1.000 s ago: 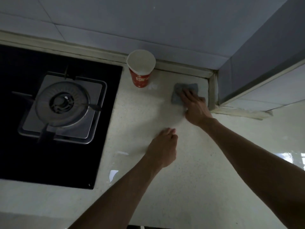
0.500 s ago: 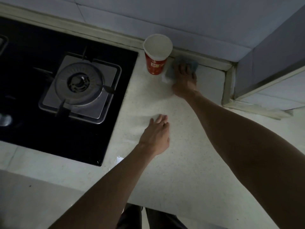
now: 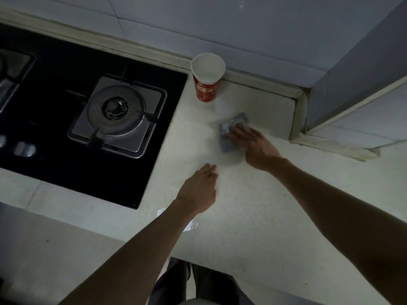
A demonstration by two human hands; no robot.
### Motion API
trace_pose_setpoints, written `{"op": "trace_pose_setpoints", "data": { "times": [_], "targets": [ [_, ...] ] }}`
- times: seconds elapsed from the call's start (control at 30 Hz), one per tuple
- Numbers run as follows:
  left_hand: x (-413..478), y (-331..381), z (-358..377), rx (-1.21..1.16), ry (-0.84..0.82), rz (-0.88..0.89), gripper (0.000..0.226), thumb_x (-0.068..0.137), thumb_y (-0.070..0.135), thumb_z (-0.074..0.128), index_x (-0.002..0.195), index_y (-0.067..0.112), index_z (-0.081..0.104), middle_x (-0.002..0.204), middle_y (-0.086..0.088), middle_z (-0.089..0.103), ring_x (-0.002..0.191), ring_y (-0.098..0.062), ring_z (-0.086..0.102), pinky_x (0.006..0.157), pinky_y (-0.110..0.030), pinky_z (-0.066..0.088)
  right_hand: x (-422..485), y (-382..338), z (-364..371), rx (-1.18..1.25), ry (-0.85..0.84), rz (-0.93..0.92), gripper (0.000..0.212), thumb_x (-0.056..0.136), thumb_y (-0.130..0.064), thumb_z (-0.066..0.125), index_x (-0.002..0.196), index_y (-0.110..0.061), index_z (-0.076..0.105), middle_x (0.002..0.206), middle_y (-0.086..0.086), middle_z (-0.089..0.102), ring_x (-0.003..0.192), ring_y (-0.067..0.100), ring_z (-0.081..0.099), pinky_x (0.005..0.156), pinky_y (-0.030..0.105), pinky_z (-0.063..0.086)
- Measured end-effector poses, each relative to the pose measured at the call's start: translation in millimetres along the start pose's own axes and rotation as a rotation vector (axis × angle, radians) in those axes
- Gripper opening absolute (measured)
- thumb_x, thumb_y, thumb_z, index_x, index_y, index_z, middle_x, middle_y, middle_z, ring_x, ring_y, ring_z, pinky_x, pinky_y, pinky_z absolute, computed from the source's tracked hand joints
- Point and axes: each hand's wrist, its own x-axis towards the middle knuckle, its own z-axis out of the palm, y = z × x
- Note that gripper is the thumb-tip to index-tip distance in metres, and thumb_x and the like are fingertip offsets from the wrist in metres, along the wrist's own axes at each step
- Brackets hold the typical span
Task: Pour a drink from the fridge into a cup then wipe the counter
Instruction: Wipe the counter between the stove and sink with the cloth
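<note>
Dim light, looking down on the pale speckled surface (image 3: 253, 216). Your right hand (image 3: 253, 146) lies flat on a grey cloth (image 3: 234, 128), fingers straight and a little spread, pressing it down rather than gripping it. The cloth sits on the surface toward the back right, near the foot of the tiled column (image 3: 352, 73); part of it shows beyond your fingertips. Your left hand (image 3: 200, 188) rests palm down on the surface nearer to you, fingers straight and close together, holding nothing, apart from the cloth.

Cup (image 3: 207, 78): red paper, white inside, upright. It stands at the back of the surface against the low ledge under the wall, just right of the black hob (image 3: 55, 95), and behind and left of the cloth without touching it. You cannot tell from here what is in it. There is a faint wet sheen on the surface between cup and cloth. A small wet patch (image 3: 192, 225) glints near the front edge, beside your left forearm. One burner (image 3: 116, 111) shows on the hob, and a knob (image 3: 24, 148) sits near the left edge of view
</note>
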Motion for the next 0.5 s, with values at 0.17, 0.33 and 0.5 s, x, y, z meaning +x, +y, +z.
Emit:
{"op": "trace_pose_setpoints", "data": {
  "times": [0.17,0.33,0.5],
  "targets": [
    [-24,-15,1,0.037,0.002,-0.060,0.053,0.100,0.018,0.038,0.151,0.009,0.027,0.163,-0.003,0.012,0.150,-0.017,0.009,0.116,-0.028,0.023,-11,44,-13,-0.028,0.004,0.416,0.084,0.084,-0.005,0.058,0.155,-0.025,0.017,0.163,0.005,0.013,0.149,0.032,0.012,0.117,0.055,0.023],
    [-43,-19,-5,0.073,0.081,-0.117,0.048,0.100,0.020,0.036,0.145,0.005,0.035,0.159,-0.012,0.018,0.146,-0.022,0.014,0.112,-0.025,0.027,17,15,0,0.136,0.068,0.865,0.089,0.085,-0.020,0.057,0.156,-0.022,0.003,0.164,0.009,0.001,0.149,0.035,0.004,0.118,0.056,0.015],
    [-55,-21,1,0.042,0.112,-0.138,0.046,0.098,0.021,0.040,0.141,0.006,0.041,0.156,-0.011,0.021,0.145,-0.020,0.015,0.106,-0.023,0.035,45,-91,17,0.157,0.137,0.581,0.087,0.078,-0.006,0.055,0.155,-0.019,0.016,0.162,0.009,0.012,0.150,0.033,0.000,0.120,0.053,0.011]
  ]
}}
